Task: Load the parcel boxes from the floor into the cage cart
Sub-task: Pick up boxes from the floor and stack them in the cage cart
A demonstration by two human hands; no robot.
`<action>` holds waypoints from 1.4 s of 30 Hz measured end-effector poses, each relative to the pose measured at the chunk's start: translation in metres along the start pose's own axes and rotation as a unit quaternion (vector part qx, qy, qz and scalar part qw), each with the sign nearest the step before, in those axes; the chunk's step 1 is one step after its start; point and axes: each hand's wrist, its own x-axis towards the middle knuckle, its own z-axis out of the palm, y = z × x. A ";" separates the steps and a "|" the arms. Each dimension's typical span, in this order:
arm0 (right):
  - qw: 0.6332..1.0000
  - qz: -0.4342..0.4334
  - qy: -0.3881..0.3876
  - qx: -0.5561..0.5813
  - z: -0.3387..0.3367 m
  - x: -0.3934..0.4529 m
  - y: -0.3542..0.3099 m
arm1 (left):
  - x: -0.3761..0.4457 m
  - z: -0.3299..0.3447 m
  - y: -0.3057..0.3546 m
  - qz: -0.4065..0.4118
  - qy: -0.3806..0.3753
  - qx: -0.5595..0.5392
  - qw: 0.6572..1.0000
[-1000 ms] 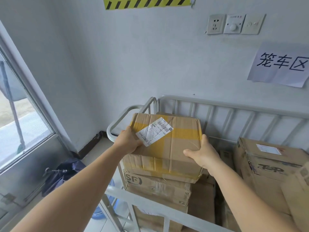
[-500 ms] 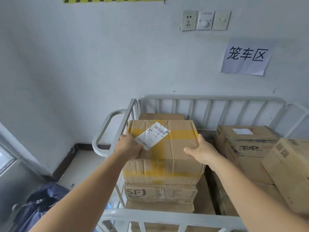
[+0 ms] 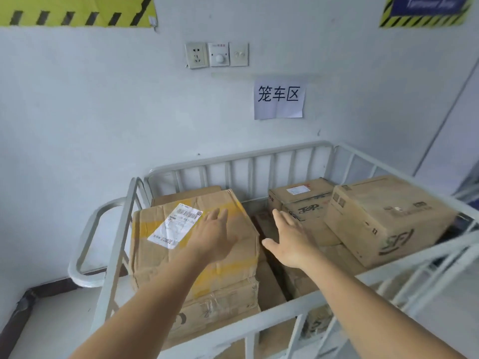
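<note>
A taped parcel box [image 3: 181, 244] is seen stacked at the left end of the cage cart [image 3: 305, 154] beside other boxes [image 3: 383, 218], with the left hand [image 3: 215, 237] and right hand [image 3: 290, 239] spread flat above it, grasping nothing; whatever is left on the floor is not shown.

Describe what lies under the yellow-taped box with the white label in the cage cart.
The yellow-taped box sits on a stack of other cardboard boxes inside the cage cart. Only their front and right edges show; how deep the stack goes is hidden.
</note>
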 end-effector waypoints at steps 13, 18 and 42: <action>0.983 0.183 0.031 -0.001 -0.035 -0.120 0.203 | 0.005 0.085 0.221 0.220 -0.117 0.043 0.968; 0.968 0.245 0.047 0.001 -0.047 -0.178 0.296 | -0.009 0.127 0.329 0.276 -0.154 0.059 0.947; 0.859 0.503 0.074 0.056 -0.069 -0.369 0.650 | -0.015 0.336 0.713 0.461 -0.271 0.119 0.837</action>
